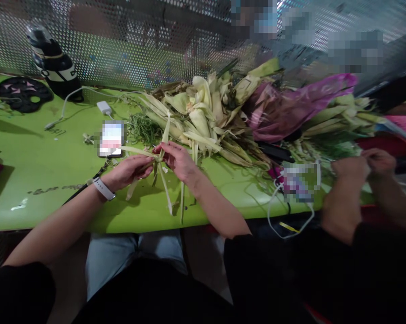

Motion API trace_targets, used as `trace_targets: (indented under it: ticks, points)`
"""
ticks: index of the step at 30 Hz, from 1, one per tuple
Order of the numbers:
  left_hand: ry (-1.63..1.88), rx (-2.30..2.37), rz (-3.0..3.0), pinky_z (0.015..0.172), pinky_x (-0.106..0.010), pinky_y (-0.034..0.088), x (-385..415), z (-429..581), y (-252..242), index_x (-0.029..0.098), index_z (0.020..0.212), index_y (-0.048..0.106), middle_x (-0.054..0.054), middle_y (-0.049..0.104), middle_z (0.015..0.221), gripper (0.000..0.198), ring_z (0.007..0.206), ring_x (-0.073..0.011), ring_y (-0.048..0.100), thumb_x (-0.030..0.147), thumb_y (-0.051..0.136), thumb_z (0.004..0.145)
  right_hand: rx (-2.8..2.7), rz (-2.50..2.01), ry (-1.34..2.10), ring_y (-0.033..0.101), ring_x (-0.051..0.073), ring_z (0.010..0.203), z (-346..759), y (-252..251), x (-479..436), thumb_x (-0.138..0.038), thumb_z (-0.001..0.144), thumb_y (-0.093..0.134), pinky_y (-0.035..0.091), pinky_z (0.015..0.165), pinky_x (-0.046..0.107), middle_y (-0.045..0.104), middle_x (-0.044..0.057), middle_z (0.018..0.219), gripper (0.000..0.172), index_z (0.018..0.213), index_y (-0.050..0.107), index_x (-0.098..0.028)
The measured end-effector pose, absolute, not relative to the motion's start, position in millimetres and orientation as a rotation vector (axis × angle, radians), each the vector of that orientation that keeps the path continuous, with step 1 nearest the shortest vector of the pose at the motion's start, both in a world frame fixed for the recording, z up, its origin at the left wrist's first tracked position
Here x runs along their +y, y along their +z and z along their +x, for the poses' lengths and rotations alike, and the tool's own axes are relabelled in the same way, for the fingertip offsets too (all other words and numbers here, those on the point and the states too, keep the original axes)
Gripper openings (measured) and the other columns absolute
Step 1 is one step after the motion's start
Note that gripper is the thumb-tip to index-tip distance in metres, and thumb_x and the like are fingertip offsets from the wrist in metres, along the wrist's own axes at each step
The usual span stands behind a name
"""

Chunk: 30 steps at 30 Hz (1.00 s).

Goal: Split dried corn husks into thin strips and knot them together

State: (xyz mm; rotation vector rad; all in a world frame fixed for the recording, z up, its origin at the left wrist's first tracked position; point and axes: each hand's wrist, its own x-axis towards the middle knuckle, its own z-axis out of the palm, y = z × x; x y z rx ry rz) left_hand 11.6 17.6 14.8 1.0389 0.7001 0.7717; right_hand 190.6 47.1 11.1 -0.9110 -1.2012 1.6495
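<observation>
- Husk strips (pixel 167 191), pale and joined at a small knot, hang between the two hands above the near half of the green table (pixel 223 198); their ends splay several ways, one pointing up, one toward the left, others drooping down.
- Left hand (pixel 135 168) has its fingers closed on the strips beside the knot (a white watch (pixel 103 189) circles that wrist).
- Right hand (pixel 178 160) pinches narrowly at the knot and the upward strip, its fingertips just beside the left ones.
- Phone (pixel 111 137) lies behind the left hand, its screen lit; a white charger (pixel 104 107) with a cable sits beyond it.
- Stringy green heap (pixel 144 129) rests to the right of the phone, touching the large pile of husks (pixel 203 117).
- Pink plastic bag (pixel 280 108) leans against that pile's right side.
- Dark bottle (pixel 58 69) stands at the back left, tilted in view, near a black openwork piece (pixel 24 94).
- Co-worker's hands (pixel 350 170) meet at the far right; whether those fingers hold anything, I cannot tell.
</observation>
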Motion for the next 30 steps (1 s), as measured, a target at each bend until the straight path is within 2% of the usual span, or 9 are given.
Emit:
trace_targets:
  ticks: [4, 6, 8, 10, 12, 16, 20, 24, 30]
  points:
    - [0.809, 0.713, 0.976, 0.041, -0.018, 0.024, 16.3, 12.1, 14.2, 0.015, 0.065, 0.055, 0.005, 0.036, 0.049, 0.031, 0.042, -0.0049, 0.028, 0.034, 0.058, 0.089, -1.274, -1.034, 1.548, 0.067, 0.019, 0.099, 193.7, 6.5, 50.8, -0.038, 0.077, 0.072, 0.057, 0.085, 0.034, 0.07, 0.008, 0.108, 0.027, 0.097, 0.066, -0.02]
    - [0.768, 0.745, 1.03, 0.04, -0.02, 0.021, 14.6, 10.9, 15.7, 0.016, 0.062, 0.055, 0.005, 0.032, 0.047, 0.037, 0.041, -0.005, 0.023, 0.039, 0.057, 0.091, -1.294, -1.117, 1.309, 0.061, 0.021, 0.116, 197.9, 8.6, 53.1, -0.038, 0.076, 0.074, 0.055, 0.093, 0.035, 0.062, 0.009, 0.129, 0.045, 0.116, 0.061, -0.023]
    - [0.699, 0.773, 1.104, 0.04, -0.021, 0.02, 11.9, 9.5, 18.4, 0.016, 0.058, 0.055, 0.005, 0.031, 0.046, 0.04, 0.041, -0.0055, 0.023, 0.042, 0.06, 0.089, -1.342, -1.098, 1.188, 0.053, 0.021, 0.129, 203.4, 13.9, 54.5, -0.044, 0.08, 0.07, 0.051, 0.1, 0.037, 0.055, 0.007, 0.141, 0.049, 0.124, 0.058, -0.026]
    - [0.638, 0.777, 1.153, 0.04, -0.022, 0.019, 9.1, 8.7, 20.7, 0.017, 0.057, 0.055, 0.005, 0.031, 0.045, 0.04, 0.04, -0.006, 0.024, 0.042, 0.063, 0.087, -1.42, -1.005, 1.378, 0.055, 0.022, 0.126, 207.3, 19.8, 54.0, -0.056, 0.087, 0.058, 0.052, 0.099, 0.038, 0.061, 0.008, 0.134, 0.044, 0.115, 0.066, -0.023]
    - [0.608, 0.758, 1.175, 0.04, -0.023, 0.017, 7.1, 9.1, 21.4, 0.016, 0.056, 0.056, 0.005, 0.03, 0.045, 0.039, 0.041, -0.0057, 0.023, 0.042, 0.067, 0.085, -1.45, -0.909, 1.733, 0.065, 0.023, 0.111, 207.1, 23.2, 51.1, -0.064, 0.089, 0.048, 0.056, 0.089, 0.039, 0.071, 0.011, 0.116, 0.053, 0.098, 0.072, -0.018]
    - [0.558, 0.692, 1.181, 0.041, -0.022, 0.014, 5.3, 12.7, 20.1, 0.015, 0.054, 0.054, 0.007, 0.027, 0.047, 0.042, 0.041, -0.0036, 0.02, 0.043, 0.072, 0.081, -1.325, -0.717, 2.119, 0.068, 0.023, 0.098, 195.8, 21.5, 41.7, -0.057, 0.077, 0.069, 0.058, 0.082, 0.037, 0.074, 0.01, 0.107, 0.043, 0.093, 0.073, -0.017]
    - [0.517, 0.708, 1.303, 0.041, -0.02, 0.023, 3.8, 15.7, 21.6, 0.014, 0.053, 0.053, 0.005, 0.038, 0.046, 0.047, 0.04, -0.003, 0.03, 0.046, 0.068, 0.084, -1.177, -0.673, 2.042, 0.065, 0.02, 0.108, 187.8, 19.9, 35.6, -0.034, 0.068, 0.084, 0.055, 0.093, 0.034, 0.076, 0.005, 0.105, 0.021, 0.079, 0.072, -0.019]
    - [0.457, 0.763, 1.431, 0.051, -0.021, 0.043, 3.8, 15.2, 23.4, 0.014, 0.059, 0.062, -0.002, 0.061, 0.054, 0.043, 0.046, -0.0076, 0.051, 0.047, 0.064, 0.087, -1.116, -0.783, 1.914, 0.068, 0.017, 0.097, 186.7, 20.2, 35.5, -0.028, 0.066, 0.085, 0.055, 0.09, 0.03, 0.076, 0.003, 0.087, 0.017, 0.071, 0.072, -0.018]
    - [0.424, 0.796, 1.383, 0.046, -0.02, 0.034, 4.3, 16.6, 23.0, 0.013, 0.063, 0.07, -0.003, 0.062, 0.055, 0.035, 0.045, -0.006, 0.045, 0.041, 0.067, 0.085, -1.086, -0.941, 1.771, 0.069, 0.018, 0.091, 183.0, 19.8, 36.5, -0.021, 0.069, 0.081, 0.056, 0.081, 0.032, 0.074, 0.003, 0.079, 0.011, 0.068, 0.07, -0.018]
